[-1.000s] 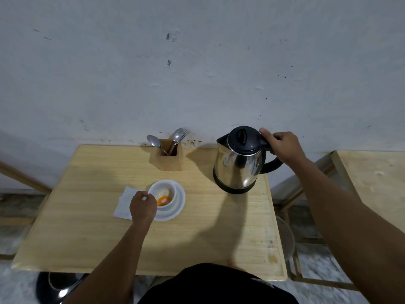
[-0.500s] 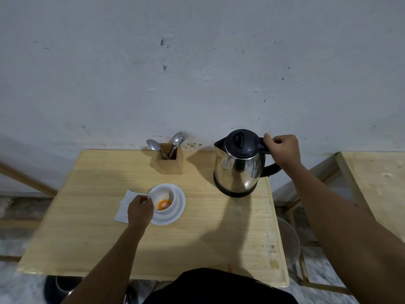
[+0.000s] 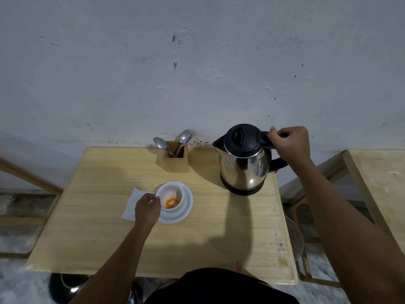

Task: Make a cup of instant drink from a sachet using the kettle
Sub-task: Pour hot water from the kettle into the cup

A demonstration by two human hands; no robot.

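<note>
A steel kettle (image 3: 244, 165) with a black lid stands upright at the back right of the wooden table (image 3: 219, 244). My right hand (image 3: 289, 143) is closed around the top of its black handle. A white cup (image 3: 169, 193) holding orange powder (image 3: 172, 202) sits on a white saucer (image 3: 186, 207) left of the table's centre. My left hand (image 3: 147, 209) pinches the cup at its left side, where the handle is hidden by my fingers.
A white paper napkin (image 3: 131, 205) lies under my left hand. A wooden holder (image 3: 177, 161) with spoons and a fork stands at the back by the wall. A second wooden table (image 3: 379, 183) is at the right, with a gap between.
My right hand has slid from beside the kettle lid to a closed grip on the handle. The kettle, cup and left hand stay about where they were.
</note>
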